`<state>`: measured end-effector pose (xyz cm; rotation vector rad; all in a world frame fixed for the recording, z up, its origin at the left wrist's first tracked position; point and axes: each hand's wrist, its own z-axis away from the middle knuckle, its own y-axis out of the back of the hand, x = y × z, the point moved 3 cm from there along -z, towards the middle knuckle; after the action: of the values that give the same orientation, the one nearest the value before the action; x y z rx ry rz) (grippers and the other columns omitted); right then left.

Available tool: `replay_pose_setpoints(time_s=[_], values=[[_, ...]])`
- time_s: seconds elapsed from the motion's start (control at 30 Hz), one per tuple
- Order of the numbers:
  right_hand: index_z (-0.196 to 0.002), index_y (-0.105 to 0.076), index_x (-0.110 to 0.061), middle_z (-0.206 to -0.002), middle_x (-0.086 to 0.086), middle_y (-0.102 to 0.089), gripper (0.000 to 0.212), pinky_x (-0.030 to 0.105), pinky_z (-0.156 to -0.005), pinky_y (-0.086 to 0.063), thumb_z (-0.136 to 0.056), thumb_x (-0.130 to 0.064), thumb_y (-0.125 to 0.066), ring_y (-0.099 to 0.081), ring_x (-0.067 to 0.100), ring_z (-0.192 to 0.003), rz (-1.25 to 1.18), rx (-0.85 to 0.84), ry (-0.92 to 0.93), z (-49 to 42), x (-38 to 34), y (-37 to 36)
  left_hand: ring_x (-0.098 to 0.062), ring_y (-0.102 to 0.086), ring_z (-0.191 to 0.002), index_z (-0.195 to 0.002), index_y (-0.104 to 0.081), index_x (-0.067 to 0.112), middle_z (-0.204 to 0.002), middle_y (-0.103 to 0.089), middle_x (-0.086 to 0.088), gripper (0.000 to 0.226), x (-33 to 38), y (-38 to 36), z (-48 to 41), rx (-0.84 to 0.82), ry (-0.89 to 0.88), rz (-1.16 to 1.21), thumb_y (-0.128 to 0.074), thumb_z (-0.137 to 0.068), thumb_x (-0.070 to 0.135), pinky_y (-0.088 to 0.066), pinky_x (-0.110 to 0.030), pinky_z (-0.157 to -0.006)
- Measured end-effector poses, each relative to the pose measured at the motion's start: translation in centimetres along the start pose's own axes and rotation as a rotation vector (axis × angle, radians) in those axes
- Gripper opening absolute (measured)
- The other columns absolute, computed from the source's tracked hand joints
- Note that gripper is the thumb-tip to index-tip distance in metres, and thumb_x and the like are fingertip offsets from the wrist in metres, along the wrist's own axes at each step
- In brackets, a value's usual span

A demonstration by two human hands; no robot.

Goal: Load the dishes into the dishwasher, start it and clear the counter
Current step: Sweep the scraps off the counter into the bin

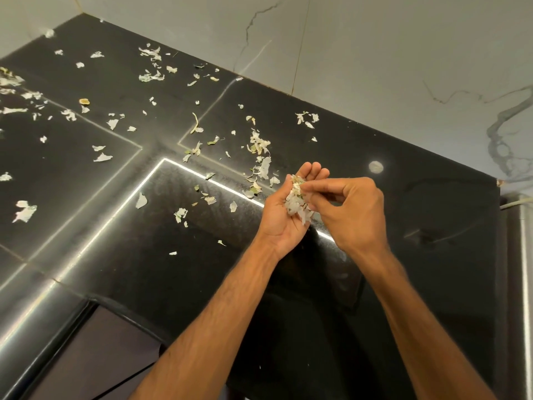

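The left hand [284, 215] lies palm up above the counter [418, 180], fingers only loosely cupped, carrying a pile [297, 202] of pale peels flecked with green. The right hand [356, 212] reaches in from the side, thumb and forefinger closed together in a pinch on the pile; its own knuckles hide how much it grips. More peels [259, 145] lie scattered over the black counter, thickest just beyond the hands and toward the left edge, where some are cut off. Glare streaks blur the counter's seams. A metal surface [523, 255] at the right edge is cut off, too little showing to identify.
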<state>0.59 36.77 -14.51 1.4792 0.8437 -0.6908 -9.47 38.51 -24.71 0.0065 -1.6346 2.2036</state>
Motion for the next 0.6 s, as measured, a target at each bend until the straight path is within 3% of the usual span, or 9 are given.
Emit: replay_pose_setpoints(time_s=[0.2,0.4,0.53,0.6], values=[[-0.100,-0.081,-0.017,-0.092,-0.009,-0.078,0.019,0.009,-0.079,-0.055,-0.084,-0.009,-0.082,-0.071,-0.007,-0.083,0.025,0.073,0.047,0.2,-0.4,-0.5,-0.022,-0.060,-0.127,-0.126,-0.063,0.007,-0.130,-0.065,-0.009,0.038,0.1,-0.2,0.2,-0.014,0.000,0.002,-0.034,-0.110,0.026,-0.046,-0.035,-0.109],[-0.092,-0.082,-0.021,-0.087,-0.012,-0.074,0.013,0.016,-0.075,-0.059,-0.081,-0.015,-0.086,-0.071,0.000,-0.081,0.039,0.102,0.102,0.4,-1.3,-1.1,-0.023,-0.057,-0.129,-0.128,-0.061,0.006,-0.131,-0.065,-0.008,0.036,0.6,-0.2,1.2,0.030,0.010,-0.018,-0.036,-0.110,0.025,-0.027,-0.040,-0.123],[-0.102,-0.080,-0.021,-0.099,-0.010,-0.076,0.016,0.022,-0.075,-0.061,-0.092,-0.010,-0.074,-0.072,0.000,-0.089,-0.043,0.123,0.159,1.2,-2.7,-1.6,-0.021,-0.062,-0.123,-0.127,-0.060,0.007,-0.128,-0.067,-0.006,0.036,2.4,-0.6,2.9,0.000,-0.044,0.013,-0.034,-0.110,0.024,-0.045,-0.035,-0.111],[-0.103,-0.078,-0.018,-0.100,-0.008,-0.075,0.018,0.026,-0.077,-0.061,-0.094,-0.006,-0.069,-0.073,0.005,-0.091,-0.103,0.157,0.191,1.7,-3.5,-2.1,-0.022,-0.062,-0.124,-0.127,-0.059,0.006,-0.128,-0.066,-0.007,0.035,4.3,-0.7,4.1,-0.001,-0.092,0.022,-0.034,-0.111,0.023,-0.046,-0.034,-0.110]])
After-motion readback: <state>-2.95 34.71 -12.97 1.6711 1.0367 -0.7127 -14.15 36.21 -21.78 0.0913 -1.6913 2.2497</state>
